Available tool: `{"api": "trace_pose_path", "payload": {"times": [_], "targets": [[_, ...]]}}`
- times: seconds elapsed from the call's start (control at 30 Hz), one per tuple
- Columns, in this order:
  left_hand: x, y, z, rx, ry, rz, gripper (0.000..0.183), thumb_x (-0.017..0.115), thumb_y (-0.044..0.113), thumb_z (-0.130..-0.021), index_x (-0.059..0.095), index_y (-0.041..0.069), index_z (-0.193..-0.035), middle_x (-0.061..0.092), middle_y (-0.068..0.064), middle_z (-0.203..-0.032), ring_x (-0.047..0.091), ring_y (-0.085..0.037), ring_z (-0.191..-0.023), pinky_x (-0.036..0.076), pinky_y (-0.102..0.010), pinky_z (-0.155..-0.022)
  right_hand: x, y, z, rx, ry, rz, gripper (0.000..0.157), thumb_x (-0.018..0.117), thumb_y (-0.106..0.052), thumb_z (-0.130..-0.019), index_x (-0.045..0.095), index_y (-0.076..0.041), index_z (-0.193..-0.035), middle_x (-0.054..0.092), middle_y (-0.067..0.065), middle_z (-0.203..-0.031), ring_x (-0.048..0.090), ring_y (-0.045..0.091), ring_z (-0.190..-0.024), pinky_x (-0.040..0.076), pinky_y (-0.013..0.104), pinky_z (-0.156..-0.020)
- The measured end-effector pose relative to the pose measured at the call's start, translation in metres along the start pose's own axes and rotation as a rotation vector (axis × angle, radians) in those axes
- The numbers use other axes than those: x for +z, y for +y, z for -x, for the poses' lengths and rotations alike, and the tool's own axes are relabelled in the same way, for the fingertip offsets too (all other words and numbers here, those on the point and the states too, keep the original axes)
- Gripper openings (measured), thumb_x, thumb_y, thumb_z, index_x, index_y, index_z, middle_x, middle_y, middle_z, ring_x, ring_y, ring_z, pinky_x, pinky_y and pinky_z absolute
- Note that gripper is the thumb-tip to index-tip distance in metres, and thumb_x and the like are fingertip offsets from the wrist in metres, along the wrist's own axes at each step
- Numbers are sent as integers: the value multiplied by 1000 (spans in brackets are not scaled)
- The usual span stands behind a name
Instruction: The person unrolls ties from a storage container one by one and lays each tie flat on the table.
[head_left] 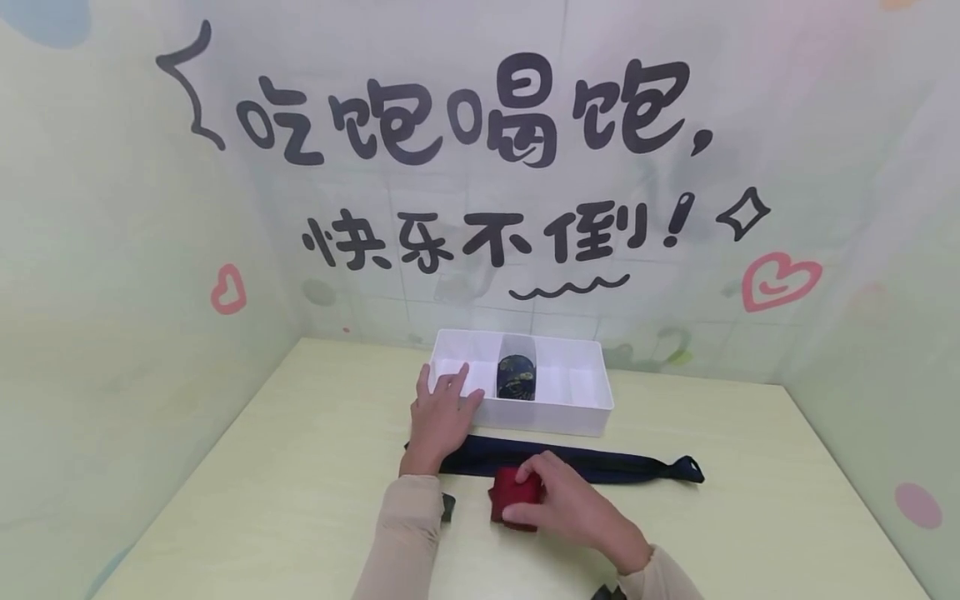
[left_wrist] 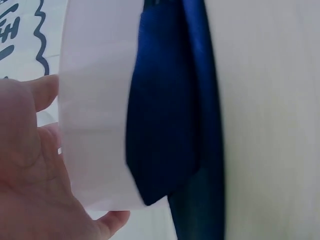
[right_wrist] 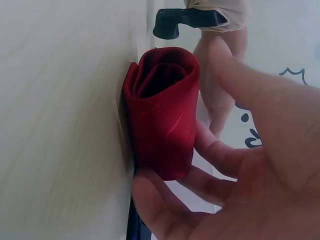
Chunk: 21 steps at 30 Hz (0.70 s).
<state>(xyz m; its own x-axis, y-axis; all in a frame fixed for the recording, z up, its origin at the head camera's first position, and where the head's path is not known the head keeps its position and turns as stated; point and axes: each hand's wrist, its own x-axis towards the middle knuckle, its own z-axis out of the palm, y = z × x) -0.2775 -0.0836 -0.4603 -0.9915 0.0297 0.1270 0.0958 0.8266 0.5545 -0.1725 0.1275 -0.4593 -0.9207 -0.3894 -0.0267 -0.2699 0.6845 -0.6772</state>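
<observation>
A rolled red tie (head_left: pixel 504 493) stands on the table, its coiled end visible in the right wrist view. My right hand (head_left: pixel 573 504) holds this roll, with thumb and fingers about its sides. The left hand (head_left: pixel 444 419) rests at the left front corner of a white divided box (head_left: pixel 551 417), fingers spread and fairly straight over the rim. Inside a middle compartment sits a dark patterned rolled tie (head_left: pixel 517 377). A navy tie (head_left: pixel 592 463) lies lengthwise along the box's front; in the left wrist view its pointed end (left_wrist: pixel 162 115) shows.
The pale table (head_left: pixel 300 467) reaches back to a wall (head_left: pixel 360 300) with large lettering. Side walls (head_left: pixel 885 367) enclose it left and right. A dark wrist-worn device (right_wrist: pixel 190 18) shows on the left sleeve.
</observation>
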Motion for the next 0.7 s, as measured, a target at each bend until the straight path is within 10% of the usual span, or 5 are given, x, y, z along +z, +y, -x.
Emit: {"api": "trace_pose_path", "payload": {"times": [0.23,0.4,0.7], "targets": [[-19,10,5,30,79,74,54,61,35,-100,51,13,-148,40,-15,-158,10,-44,-155,15,-67,-121,7,0,-3,26,166,118,16,75,-34,-93,65,-23,-87,56,-10,-74,43,13,-75,37,22,-62],[-40,25,18,72,144,105,36,60,31,-102,64,11,-131,60,-14,-131,45,-34,-127,41,-52,-105,8,3,-6,7,167,85,17,76,-28,-92,63,-21,-84,56,-9,-68,45,11,-70,40,21,-59],[-37,33,54,165,-114,-87,17,58,19,-100,66,14,-86,58,3,-71,51,-13,-62,43,-27,-57,5,7,-6,29,123,12,18,75,-26,-93,59,-19,-87,59,-7,-71,50,7,-61,41,20,-54]]}}
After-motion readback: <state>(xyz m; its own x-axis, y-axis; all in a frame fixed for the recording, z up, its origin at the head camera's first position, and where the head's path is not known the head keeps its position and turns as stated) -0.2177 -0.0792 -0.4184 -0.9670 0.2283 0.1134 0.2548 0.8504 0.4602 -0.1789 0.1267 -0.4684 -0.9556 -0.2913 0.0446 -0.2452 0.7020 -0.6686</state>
